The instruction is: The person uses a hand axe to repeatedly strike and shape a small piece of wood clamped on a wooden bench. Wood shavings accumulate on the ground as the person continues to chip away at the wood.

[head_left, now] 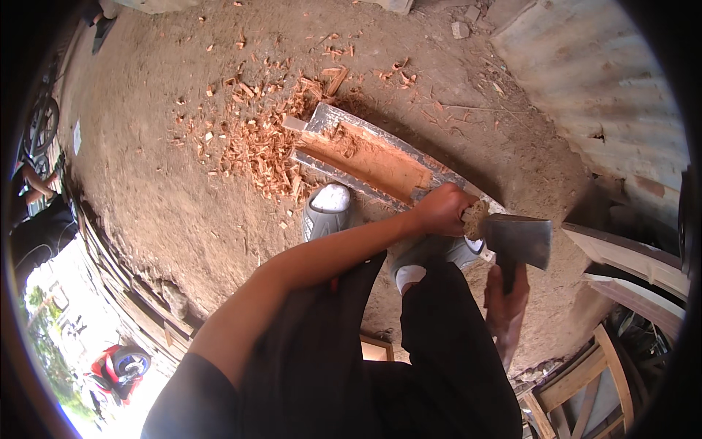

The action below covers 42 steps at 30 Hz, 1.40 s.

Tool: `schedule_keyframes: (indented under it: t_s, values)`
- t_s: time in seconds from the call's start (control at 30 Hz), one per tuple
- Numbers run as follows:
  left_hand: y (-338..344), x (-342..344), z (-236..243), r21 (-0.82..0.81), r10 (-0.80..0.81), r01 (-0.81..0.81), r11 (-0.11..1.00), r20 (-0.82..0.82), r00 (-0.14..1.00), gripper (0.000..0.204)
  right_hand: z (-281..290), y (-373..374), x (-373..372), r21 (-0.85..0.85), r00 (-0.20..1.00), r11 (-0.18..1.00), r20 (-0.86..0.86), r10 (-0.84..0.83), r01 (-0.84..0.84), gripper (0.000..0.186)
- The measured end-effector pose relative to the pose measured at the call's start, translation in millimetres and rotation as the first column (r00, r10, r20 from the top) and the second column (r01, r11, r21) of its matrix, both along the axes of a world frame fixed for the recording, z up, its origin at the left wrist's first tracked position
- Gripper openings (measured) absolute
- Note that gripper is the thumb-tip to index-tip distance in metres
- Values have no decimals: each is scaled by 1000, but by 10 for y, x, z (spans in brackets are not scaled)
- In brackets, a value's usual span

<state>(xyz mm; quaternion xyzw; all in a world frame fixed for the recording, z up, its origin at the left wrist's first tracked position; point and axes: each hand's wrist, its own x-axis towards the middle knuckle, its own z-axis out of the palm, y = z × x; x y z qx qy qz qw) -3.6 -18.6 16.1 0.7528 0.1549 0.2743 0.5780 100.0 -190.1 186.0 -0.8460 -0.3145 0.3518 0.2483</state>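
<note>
Hands both clench: the left hand (442, 208) wraps a worn handle (475, 221), the right hand (506, 296) a hammer (519, 238). Around them spreads a dirt floor (146, 95), with a corrugated sheet (599, 95) at right. On the floor lies a hollowed wooden beam (387, 172), a gray sandal (325, 225) close beside it, chips (256, 146) strewn past its far end. The left forearm (336, 252) slants over black trousers (307, 351); the right forearm (507, 344) rises alongside. Whether hammer meets handle is unclear.

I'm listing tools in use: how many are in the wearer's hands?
2: a rough-ended tool, partly hidden, in the left hand by the hollowed wood; a metal-headed hammer in the right hand.
</note>
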Motion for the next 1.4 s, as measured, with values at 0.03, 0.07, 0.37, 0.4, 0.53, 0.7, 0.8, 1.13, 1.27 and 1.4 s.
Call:
schedule_keyframes:
  t_s: [0.03,0.07,0.37,0.4,0.53,0.7,0.8,1.13,1.27,1.4]
  values:
    - [6,-9,37,-18,6,-6,1000,9,1000,28,100,-23,34,13,1000,999,-4,-30,30,43]
    - [17,-27,72,-36,13,-12,999,18,1000,27,119,-30,1,51,996,995,-16,-88,89,42]
    - [14,-4,89,-39,16,-17,999,-18,1000,22,273,188,-219,92,939,940,-140,-314,328,37]
    - [3,1,109,-47,14,-15,999,-22,1000,22,154,166,-263,196,916,897,-152,-372,396,38]
    - [-14,80,58,-57,-11,10,998,-11,1000,20,-64,69,-126,24,965,968,-96,-245,249,52]
    - [-21,18,100,17,65,-65,998,-13,998,19,158,101,-122,80,931,938,-175,-319,336,45]
    - [-28,73,69,-32,-11,11,999,-17,1000,22,-66,-13,-254,138,935,925,-69,-348,355,36]
    - [-63,137,83,0,-8,8,1000,-62,998,17,-88,-20,-149,-44,966,967,-60,-253,251,40]
    - [-76,116,51,62,7,-1,998,-90,996,17,96,11,-31,35,944,957,-182,-277,287,27]
    - [-88,154,30,53,-24,30,998,-101,995,17,-104,-6,-240,68,912,926,-209,-352,373,44]
